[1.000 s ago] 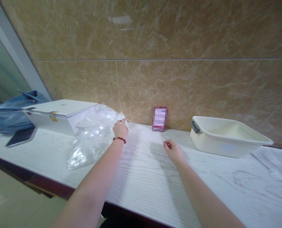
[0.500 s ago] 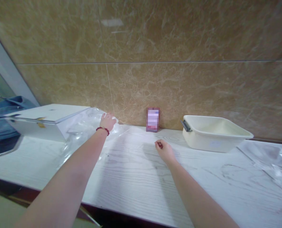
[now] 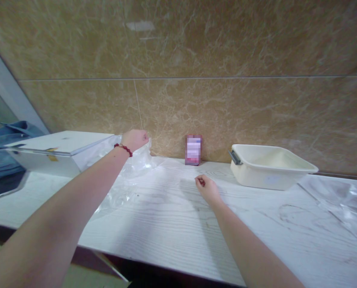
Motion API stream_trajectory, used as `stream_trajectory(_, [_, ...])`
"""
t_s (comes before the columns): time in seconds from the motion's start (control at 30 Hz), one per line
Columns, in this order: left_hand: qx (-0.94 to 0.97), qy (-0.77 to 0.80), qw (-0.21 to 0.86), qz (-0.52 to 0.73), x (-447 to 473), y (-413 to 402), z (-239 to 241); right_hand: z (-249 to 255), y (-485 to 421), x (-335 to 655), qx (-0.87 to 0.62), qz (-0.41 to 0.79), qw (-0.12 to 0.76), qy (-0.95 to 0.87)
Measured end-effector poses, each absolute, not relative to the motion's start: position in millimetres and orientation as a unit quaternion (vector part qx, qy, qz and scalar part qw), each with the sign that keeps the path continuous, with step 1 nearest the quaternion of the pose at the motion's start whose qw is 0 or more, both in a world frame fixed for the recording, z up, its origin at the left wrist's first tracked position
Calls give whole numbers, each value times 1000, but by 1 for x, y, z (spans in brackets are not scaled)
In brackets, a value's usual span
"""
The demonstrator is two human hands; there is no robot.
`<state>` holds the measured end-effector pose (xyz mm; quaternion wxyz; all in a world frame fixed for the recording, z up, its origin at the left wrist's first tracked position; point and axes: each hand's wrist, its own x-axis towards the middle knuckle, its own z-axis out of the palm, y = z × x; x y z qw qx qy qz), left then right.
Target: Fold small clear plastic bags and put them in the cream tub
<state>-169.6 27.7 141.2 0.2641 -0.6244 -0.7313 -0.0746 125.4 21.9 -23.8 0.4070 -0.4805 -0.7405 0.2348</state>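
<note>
Cream tub (image 3: 264, 178) open, white box (image 3: 66, 142) lidded

Left of the tub, the right hand (image 3: 208, 189) has its grip pressed together around a dark-red thing (image 3: 201, 182). Farther left, the left hand (image 3: 134, 139) is at a clear plastic bag (image 3: 141, 161); whether its grip pinches film I cannot tell. The box, farther still, hides its contents.

The plastic (image 3: 141, 162) is clear, the bracelet (image 3: 127, 152) red, the desk (image 3: 163, 228) white with grey grain, the tub (image 3: 250, 177) cream, and the wall (image 3: 226, 108) brown with pale veins.
</note>
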Motion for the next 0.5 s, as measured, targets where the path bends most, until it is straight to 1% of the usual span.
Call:
stream_trajectory(0.13, [-668, -693, 257, -86, -144, 17, 153, -20, 17, 124, -463, 235, 419, -745])
stream_trajectory(0.27, [-745, -618, 223, -117, -117, 6, 158, -14, 13, 123, -445, 262, 437, -737])
stream_trajectory(0.37, [-762, -614, 133, -158, -98, -4, 156, -11, 12, 122, -440, 287, 465, -713])
stream_trajectory(0.5, [-773, -602, -10, -201, -74, -16, 146, -6, 8, 121, -425, 337, 543, -641])
